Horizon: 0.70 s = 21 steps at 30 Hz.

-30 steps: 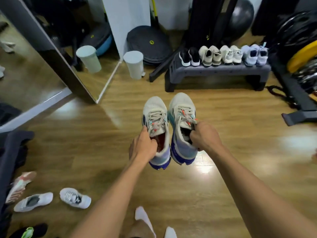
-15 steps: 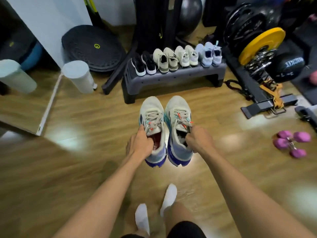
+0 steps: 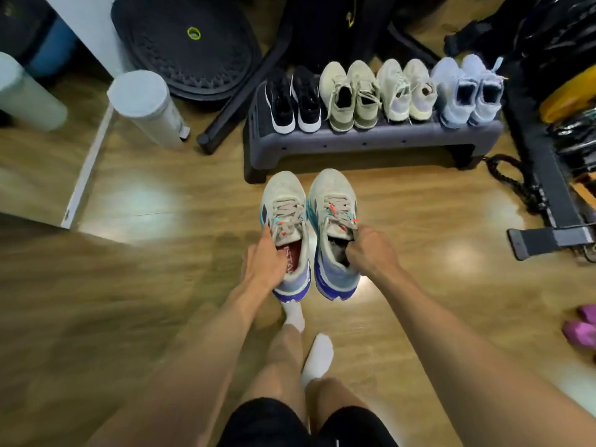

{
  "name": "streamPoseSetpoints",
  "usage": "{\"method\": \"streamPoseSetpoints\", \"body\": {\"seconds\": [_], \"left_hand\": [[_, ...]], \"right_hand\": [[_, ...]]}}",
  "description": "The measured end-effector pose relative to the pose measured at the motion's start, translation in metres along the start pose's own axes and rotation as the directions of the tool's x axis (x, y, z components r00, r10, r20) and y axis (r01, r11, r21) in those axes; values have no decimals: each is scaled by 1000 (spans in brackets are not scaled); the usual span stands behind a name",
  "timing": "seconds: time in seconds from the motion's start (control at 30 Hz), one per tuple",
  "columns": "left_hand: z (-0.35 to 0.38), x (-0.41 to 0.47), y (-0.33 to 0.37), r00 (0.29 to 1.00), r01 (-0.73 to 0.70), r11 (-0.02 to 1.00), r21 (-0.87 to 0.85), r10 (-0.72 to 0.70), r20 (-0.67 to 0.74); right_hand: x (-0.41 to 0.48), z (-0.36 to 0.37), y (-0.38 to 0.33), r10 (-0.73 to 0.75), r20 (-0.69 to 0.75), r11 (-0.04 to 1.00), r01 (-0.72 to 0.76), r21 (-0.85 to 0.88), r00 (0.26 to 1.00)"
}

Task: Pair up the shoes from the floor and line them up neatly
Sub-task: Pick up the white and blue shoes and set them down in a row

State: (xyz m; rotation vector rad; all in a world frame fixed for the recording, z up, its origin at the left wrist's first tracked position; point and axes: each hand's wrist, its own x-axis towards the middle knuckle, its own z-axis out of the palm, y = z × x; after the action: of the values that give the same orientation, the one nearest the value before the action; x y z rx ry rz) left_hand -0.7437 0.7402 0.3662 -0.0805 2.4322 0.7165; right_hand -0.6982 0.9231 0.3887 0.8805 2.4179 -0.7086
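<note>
I carry a matching pair of beige, teal and blue running shoes side by side above the wooden floor. My left hand [image 3: 263, 258] grips the left shoe [image 3: 285, 204] at its opening, where a red insole shows. My right hand [image 3: 371, 250] grips the right shoe [image 3: 333, 195] by its tongue and collar. Just beyond the toes stands a grey step platform [image 3: 371, 138]. On it sit several pairs in a row: black [image 3: 295, 101], olive-beige [image 3: 350, 95], cream [image 3: 406, 88] and light blue [image 3: 466, 88].
A white cylindrical bin [image 3: 145, 104] and a black round balance disc [image 3: 187, 43] lie left of the platform, beside a mirror edge [image 3: 87, 166]. A black weight rack [image 3: 554, 188] with a yellow plate [image 3: 571, 91] stands right. Purple dumbbells [image 3: 580, 327] rest on the floor at right.
I have stepped closer to the platform and the view has swung right, so the loose shoes at lower left left the frame. Both hands keep their grip on the pair.
</note>
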Motion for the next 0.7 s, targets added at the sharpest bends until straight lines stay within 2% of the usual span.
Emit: {"method": "streamPoseSetpoints", "body": {"seconds": [0.3,0.53,0.7], "left_hand": [[43,176,-12,991,108,994,32,-110,80],[143,323,-56,980,171,983,74,-177,88],[201,407,-88,973,179,960,217,-205,104]], "right_hand": [[193,56,-15,14,47,998,-11,-67,999],[350,156,7,8,83,995,0,-101,997],[435,225,29,34,72,996,-27,-88,997]]}}
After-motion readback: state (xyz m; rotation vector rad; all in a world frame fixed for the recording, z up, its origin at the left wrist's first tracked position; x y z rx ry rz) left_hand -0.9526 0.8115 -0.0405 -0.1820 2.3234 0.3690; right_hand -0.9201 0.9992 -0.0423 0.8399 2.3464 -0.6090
